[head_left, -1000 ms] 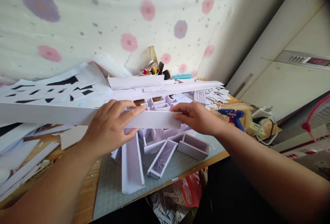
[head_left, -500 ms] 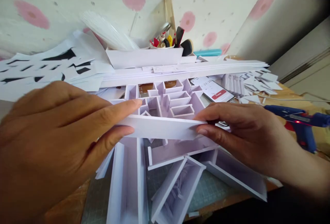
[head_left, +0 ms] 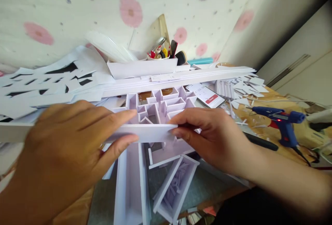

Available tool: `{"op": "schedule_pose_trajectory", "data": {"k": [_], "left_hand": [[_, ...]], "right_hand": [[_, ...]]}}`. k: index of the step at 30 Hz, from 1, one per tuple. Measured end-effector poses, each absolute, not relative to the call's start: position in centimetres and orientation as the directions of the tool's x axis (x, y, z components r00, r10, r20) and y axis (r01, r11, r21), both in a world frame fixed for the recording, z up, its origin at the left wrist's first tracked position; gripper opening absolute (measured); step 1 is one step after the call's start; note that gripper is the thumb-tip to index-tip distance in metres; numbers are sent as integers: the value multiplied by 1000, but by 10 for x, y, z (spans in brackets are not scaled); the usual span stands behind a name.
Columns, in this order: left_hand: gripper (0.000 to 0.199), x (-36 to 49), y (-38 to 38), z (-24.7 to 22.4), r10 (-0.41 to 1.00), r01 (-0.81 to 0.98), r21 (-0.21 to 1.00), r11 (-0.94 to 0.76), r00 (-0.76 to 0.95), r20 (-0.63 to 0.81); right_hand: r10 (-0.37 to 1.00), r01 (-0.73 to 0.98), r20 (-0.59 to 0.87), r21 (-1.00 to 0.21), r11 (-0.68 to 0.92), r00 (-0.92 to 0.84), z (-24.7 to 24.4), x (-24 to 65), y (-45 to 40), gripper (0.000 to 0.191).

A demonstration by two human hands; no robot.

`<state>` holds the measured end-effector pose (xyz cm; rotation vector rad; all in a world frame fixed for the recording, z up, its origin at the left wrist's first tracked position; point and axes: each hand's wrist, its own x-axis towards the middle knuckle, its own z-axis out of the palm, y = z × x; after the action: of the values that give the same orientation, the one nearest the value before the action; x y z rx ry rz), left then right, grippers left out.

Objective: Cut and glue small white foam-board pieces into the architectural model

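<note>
A long white strip (head_left: 153, 133) runs level across the view, its left part passing behind my left hand (head_left: 70, 142). My left thumb and index finger pinch it near the middle. The fingertips of my right hand (head_left: 204, 135) are closed on its right end. Behind and below the strip sits a white model of small open compartments (head_left: 166, 152), partly covered by the strip and my hands. Nearer to me lie a long white trough (head_left: 131, 187) and a white box (head_left: 176, 187) with paper scraps inside.
To the right, a blue glue gun (head_left: 282, 121) with a lit red light rests on the wooden table. Stacked white strips (head_left: 181, 78), a phone (head_left: 206, 94), a white holder of tools (head_left: 142, 68) and cut sheets (head_left: 52, 83) lie farther back. A green cutting mat (head_left: 103, 197) is underneath.
The strip has shifted left between my hands, and more of it shows at the far left. My right hand has moved left, closer to my left hand. The camera view has shifted too.
</note>
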<state>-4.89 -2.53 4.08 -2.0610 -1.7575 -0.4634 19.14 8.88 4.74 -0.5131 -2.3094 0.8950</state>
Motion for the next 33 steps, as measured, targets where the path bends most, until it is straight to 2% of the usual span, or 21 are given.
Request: {"op": "schedule_pose_trajectory", "data": {"k": [3, 7, 16, 21, 26, 33], "left_hand": [[25, -44, -23, 45, 797, 940, -264, -214, 325, 510], [36, -39, -24, 49, 819, 937, -302, -174, 308, 484], [38, -38, -31, 52, 849, 957, -220, -189, 271, 453], [34, -37, -38, 48, 878, 959, -257, -116, 220, 424], [30, -36, -42, 47, 875, 951, -283, -126, 241, 421], [25, -33, -40, 48, 878, 961, -231, -152, 238, 414]], "right_hand": [[518, 126, 415, -677, 725, -748, 45, 184, 85, 13], [553, 150, 388, -705, 694, -737, 36, 178, 86, 14], [577, 217, 306, -715, 664, -757, 35, 175, 80, 13], [560, 201, 318, -709, 677, -765, 31, 173, 82, 14], [536, 191, 329, -689, 699, -777, 30, 173, 82, 14], [523, 196, 341, -662, 724, -781, 29, 171, 80, 16]]}}
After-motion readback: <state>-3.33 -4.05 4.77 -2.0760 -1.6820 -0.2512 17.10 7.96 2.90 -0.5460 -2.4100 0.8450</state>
